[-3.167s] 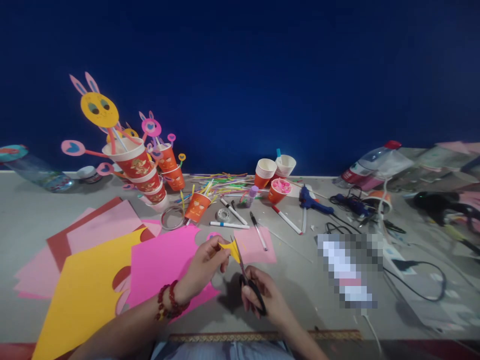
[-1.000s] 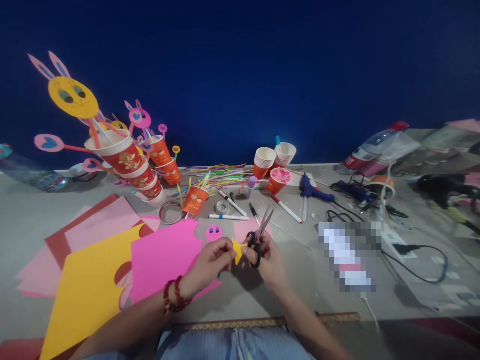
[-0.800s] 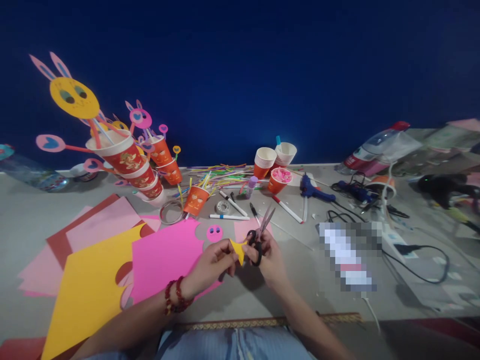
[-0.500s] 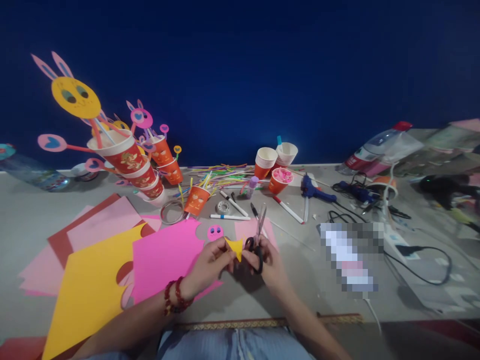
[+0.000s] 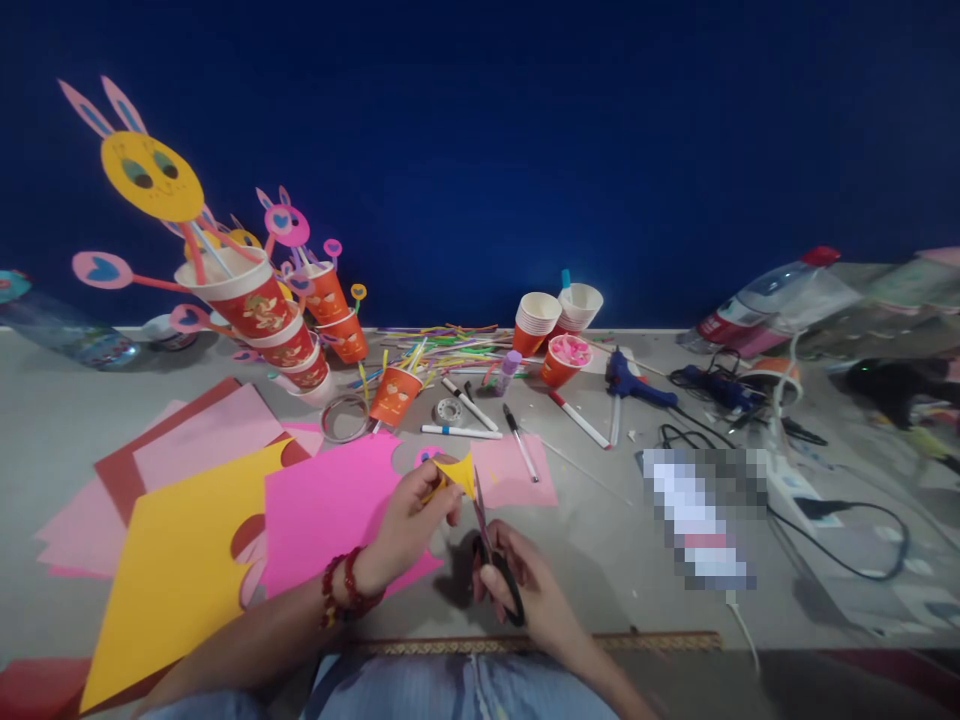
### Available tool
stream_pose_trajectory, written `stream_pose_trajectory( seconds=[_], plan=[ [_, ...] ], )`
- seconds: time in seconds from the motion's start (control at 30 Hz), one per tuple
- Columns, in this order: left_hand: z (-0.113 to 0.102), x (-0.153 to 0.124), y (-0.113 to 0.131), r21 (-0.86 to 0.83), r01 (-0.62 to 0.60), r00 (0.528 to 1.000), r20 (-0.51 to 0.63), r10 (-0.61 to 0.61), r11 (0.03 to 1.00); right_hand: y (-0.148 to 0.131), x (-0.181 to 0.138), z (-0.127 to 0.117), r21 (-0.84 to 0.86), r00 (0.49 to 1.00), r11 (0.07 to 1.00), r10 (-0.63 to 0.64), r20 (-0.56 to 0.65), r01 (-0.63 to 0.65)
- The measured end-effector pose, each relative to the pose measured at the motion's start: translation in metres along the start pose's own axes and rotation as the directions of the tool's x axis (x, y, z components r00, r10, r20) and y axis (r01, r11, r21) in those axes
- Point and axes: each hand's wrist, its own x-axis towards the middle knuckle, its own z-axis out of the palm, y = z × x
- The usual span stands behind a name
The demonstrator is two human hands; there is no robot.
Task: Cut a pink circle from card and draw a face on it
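Observation:
Between the fingers and thumb of my left hand (image 5: 421, 510) is a small yellow paper piece (image 5: 459, 473) with pointed corners. My right hand (image 5: 521, 580) grips black-handled scissors (image 5: 489, 550), their blades pointing up and away from me. The blade tips are at the right edge of the yellow piece; I cannot tell whether they touch it. Behind my left hand, a pink paper face (image 5: 427, 456) is partly hidden. A bright pink sheet (image 5: 330, 510) lies under and left of my left hand, beside a large yellow sheet (image 5: 184, 545) with round cut-outs.
Paper-cup figures (image 5: 259, 300) stand at the back left. Pipe cleaners (image 5: 450, 350), an orange cup (image 5: 395, 397), markers (image 5: 461, 432), a tape roll (image 5: 450, 411) and a pale pink sheet (image 5: 517, 480) lie ahead. A blue glue gun (image 5: 637, 385) and cables are to the right.
The scissors have swung from upright near my right fingers to a cutting hold, blades towards the paper. My right hand has moved down; my left hand has shifted left and slightly up with the yellow piece.

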Motion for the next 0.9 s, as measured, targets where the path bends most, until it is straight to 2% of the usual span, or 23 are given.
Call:
stream_pose_trajectory(
  seconds=[0.2, 0.5, 0.9],
  plan=[
    [0.0033, -0.0003, 0.0041, 0.026, 0.014, 1.0, -0.009, -0.014, 1.0, -0.0015, 0.0058, 0.0042, 0.048, 1.0, 0.999, 0.01, -0.011, -0.01],
    [0.0043, -0.0001, 0.0033, 0.028, 0.023, 1.0, -0.022, -0.023, 0.999, -0.0044, 0.0066, 0.0041, 0.035, 1.0, 0.999, 0.024, -0.008, -0.024],
    [0.0056, -0.0006, 0.0051, 0.049, 0.027, 0.999, -0.034, -0.026, 0.998, -0.0007, 0.0077, 0.0043, 0.054, 1.0, 0.998, -0.009, 0.0, 0.009]
  ],
)
